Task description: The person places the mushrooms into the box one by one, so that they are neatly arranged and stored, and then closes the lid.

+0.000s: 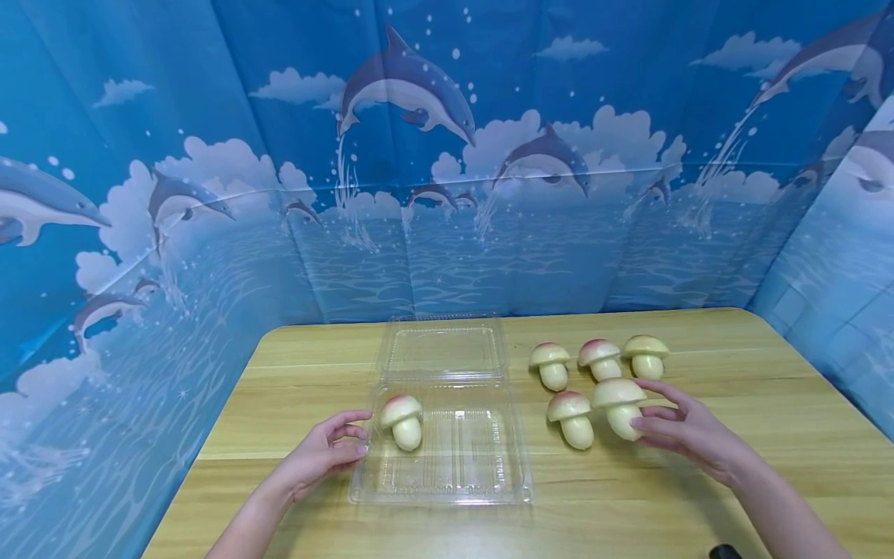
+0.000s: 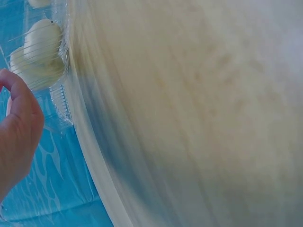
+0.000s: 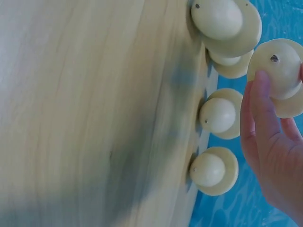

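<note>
My right hand holds a pale toy mushroom by its stem and cap edge, raised in front of the others. In the right wrist view the thumb and fingers pinch that mushroom, its stem end facing the camera. A pink-topped mushroom lies in the left part of a clear plastic clamshell box, whose lid is folded back. At the box's left side my left hand has loosely bent fingers with nothing between them, fingertips right at the rim. The left wrist view shows this hand beside the box.
Right of the box sit several more mushrooms: one in front, and a back row of three. Dolphin-print curtains stand behind the wooden table. A small black object shows at the bottom right.
</note>
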### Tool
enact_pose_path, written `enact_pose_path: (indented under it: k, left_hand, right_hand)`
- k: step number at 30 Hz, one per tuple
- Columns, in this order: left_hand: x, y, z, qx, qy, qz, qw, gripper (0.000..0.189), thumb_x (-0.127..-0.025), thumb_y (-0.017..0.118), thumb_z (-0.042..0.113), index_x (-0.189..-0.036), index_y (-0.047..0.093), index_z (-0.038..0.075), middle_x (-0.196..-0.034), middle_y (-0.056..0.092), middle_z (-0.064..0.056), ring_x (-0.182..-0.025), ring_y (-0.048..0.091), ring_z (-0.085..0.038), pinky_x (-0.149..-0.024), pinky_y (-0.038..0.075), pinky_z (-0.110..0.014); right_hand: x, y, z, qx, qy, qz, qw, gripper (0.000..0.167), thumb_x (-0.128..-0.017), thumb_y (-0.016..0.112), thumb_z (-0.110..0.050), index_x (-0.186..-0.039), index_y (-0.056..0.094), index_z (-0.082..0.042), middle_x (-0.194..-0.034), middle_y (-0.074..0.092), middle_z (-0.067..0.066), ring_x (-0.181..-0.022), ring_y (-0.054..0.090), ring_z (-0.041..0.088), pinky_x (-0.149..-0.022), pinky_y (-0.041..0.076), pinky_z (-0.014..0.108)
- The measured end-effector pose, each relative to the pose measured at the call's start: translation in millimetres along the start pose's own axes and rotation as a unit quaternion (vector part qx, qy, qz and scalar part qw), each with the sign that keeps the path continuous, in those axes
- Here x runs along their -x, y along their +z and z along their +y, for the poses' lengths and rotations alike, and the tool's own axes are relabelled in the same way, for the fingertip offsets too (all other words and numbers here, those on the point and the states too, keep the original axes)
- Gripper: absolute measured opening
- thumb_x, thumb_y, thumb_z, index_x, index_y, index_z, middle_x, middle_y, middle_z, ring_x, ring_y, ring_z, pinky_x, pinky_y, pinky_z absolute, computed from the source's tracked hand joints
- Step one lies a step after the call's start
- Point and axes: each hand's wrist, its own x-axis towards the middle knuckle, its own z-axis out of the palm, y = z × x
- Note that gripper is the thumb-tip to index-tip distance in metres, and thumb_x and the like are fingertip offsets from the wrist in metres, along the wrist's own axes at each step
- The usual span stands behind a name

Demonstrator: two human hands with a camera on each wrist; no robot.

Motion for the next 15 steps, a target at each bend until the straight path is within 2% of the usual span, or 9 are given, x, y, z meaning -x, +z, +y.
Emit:
enact_pose_path:
  k: [9,15]
  left_hand:
    - [0.4,-0.8,-0.5,-0.003,0.000,0.001,1.0000,0.063,-0.086,0.062,0.003,-0.139,0.030,-0.007,-0.105,0.047,-0.009,-0.084,0.057,-0.011,-0.072,0.050,-0.024]
    - [0.3,-0.1,0.0,0.000,-0.002,0.004,1.0000,0.063,-0.086,0.062,0.003,-0.140,0.029,-0.006,-0.106,0.047,-0.009,-0.083,0.057,-0.011,-0.072,0.050,-0.023]
  right_hand:
    - [-2.3,13,-6,0.023,-0.012,-0.019,0.9995,0.051,-0.090,0.056,0.000,-0.118,0.050,-0.042,-0.102,0.059,0.007,-0.090,0.062,0.016,-0.080,0.052,0.037]
    - [-5.1,26,-13,0.030,0.003,-0.036,0.9989,0.049,-0.090,0.057,-0.003,-0.118,0.048,-0.042,-0.105,0.058,0.007,-0.092,0.062,0.017,-0.082,0.051,0.039]
